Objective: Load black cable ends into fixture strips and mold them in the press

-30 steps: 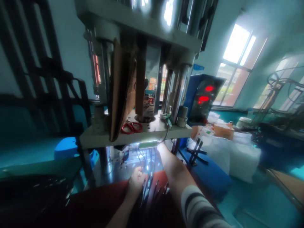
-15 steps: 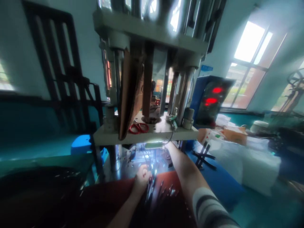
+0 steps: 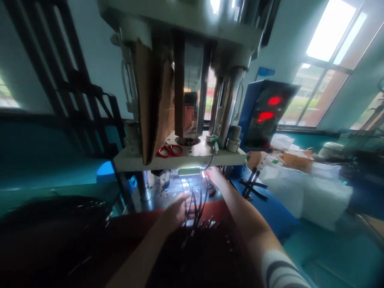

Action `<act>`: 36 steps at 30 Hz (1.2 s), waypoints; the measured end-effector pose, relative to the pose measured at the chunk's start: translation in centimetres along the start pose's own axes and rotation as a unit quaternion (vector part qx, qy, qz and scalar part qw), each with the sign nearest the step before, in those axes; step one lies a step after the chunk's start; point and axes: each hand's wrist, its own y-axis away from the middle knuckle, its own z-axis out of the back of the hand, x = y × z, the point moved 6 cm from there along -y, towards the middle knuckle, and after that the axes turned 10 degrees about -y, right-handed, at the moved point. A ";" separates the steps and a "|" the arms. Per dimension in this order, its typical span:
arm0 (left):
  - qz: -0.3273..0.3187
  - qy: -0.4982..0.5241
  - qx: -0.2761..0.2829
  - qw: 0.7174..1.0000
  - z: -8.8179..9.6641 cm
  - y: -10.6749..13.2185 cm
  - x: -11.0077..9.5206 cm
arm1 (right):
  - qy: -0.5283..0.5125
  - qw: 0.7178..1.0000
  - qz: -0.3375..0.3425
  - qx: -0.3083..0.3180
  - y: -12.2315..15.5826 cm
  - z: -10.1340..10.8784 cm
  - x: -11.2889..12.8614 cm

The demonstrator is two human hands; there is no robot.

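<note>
My left hand (image 3: 181,209) is held above the red tabletop (image 3: 144,214), its fingers apart beside a bundle of thin dark cables (image 3: 196,212). The cables hang in loops in front of its fingertips; I cannot tell whether they touch. My right hand (image 3: 211,174) reaches under the press's light-coloured plate (image 3: 180,162), next to a glowing lamp (image 3: 189,171). Its fingers are blurred by the glare and partly hidden, so any hold is unclear. The upper ends of the cables run toward the bright metal bed (image 3: 174,190) beneath the plate.
Red-handled scissors (image 3: 170,151) and a leaning cardboard sheet (image 3: 156,108) are on the press plate. A blue control box (image 3: 270,116) with red displays stands at right, above white sacks (image 3: 318,196). Dark coiled material (image 3: 60,228) lies at left. A person shows behind the press.
My left hand has gone from closed to spread fingers, and the cables now stand up in loops beside it. My right hand stays under the plate. The view has shifted slightly.
</note>
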 end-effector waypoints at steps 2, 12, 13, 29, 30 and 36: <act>0.034 0.041 0.049 0.997 -1.1 0.0 -0.1 | -0.006 1.000 -0.030 -0.006 1.1 0.8 -0.4; 0.049 0.129 0.224 0.965 -10.7 1.0 -0.5 | -0.054 0.996 0.038 -0.056 10.5 4.0 3.3; 0.052 0.123 0.229 0.964 -11.2 1.3 0.0 | -0.059 0.995 0.051 -0.059 11.5 4.2 3.8; 0.047 -0.146 0.266 0.952 -14.5 9.4 7.2 | -0.068 0.973 0.119 -0.184 19.2 14.7 4.5; 0.043 -0.156 0.276 0.948 -14.7 9.8 7.3 | -0.062 0.972 0.120 -0.193 19.6 15.6 4.3; -0.014 -0.149 0.258 0.954 -14.5 9.2 6.1 | -0.017 0.967 0.114 -0.228 22.5 19.0 2.2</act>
